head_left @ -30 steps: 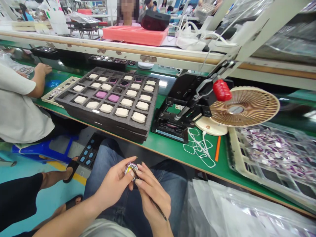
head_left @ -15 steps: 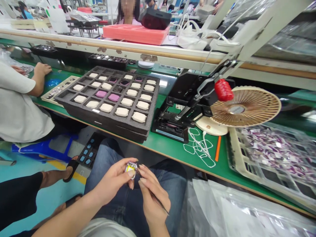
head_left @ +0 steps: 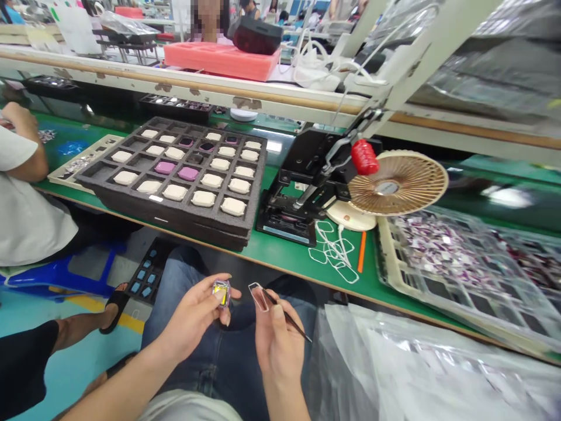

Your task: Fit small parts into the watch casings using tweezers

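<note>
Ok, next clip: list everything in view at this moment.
foam tray: one, dark grey, green bench, left
small blocks: many cream, two purple, in the tray's pockets
press: one, black with red knob, right of the tray
fan: one, beige, tilted, right of the press
cord: one, white, coiled before the fan
crate: one, cream, far right, holding purple-white bits
plastic bags: several, clear, lower right
co-worker: one, white shirt, left edge
small part: one, silvery, yellow face, bottom centre
tweezers: one, dark, pinching a clear frame
left hand: one, holding the small part
right hand: one, holding the tweezers
</note>
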The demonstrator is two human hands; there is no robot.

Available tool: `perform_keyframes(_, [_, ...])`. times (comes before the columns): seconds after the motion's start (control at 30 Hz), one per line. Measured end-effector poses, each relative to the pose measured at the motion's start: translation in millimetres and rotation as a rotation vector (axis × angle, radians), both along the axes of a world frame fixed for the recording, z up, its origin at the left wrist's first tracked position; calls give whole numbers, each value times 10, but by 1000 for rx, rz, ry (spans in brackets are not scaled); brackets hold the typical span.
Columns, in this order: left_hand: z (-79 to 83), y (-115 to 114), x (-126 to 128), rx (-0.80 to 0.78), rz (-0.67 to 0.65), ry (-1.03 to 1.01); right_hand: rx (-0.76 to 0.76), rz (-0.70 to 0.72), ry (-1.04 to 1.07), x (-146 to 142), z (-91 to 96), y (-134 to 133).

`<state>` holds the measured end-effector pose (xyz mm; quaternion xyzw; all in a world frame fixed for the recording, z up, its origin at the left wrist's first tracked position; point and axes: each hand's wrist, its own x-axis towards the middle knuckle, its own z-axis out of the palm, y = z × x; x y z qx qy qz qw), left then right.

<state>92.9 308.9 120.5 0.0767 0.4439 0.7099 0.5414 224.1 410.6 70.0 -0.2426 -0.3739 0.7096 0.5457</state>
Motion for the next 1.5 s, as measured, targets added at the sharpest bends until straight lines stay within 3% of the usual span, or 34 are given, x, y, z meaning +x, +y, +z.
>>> perform_keyframes(0.07, [7,-8,7,-33,5,11,37,-141,-51,42,108,176])
perform_keyframes(0.23, [13,15,55,-99,-43,27,239,-780,-352,191,477,979])
perform_keyframes(0.3, [19,30,100,-112,-72,22,316,-890,-535,247,587,1307])
perform_keyframes(0.43, [-7,27,163,-106,-120,-20,360,-748,-906,360,641,1669])
perform_keyframes(0.63, [-204,-8,87,-90,-154,-122,364,-701,-1045,507,638,1581])
perform_keyframes(0.77, [-325,2,25,-70,-201,-233,372,-643,-1095,555,705,1493])
perform_keyframes(0.97, [-355,59,-1,-103,-240,-253,362,-593,-1149,658,776,1470])
perform_keyframes(1.27, [-423,95,102,-121,-152,-263,361,-581,-1126,752,827,1307])
perform_keyframes(1.5, [-402,112,140,-121,-191,-256,346,-600,-1114,720,718,1510])
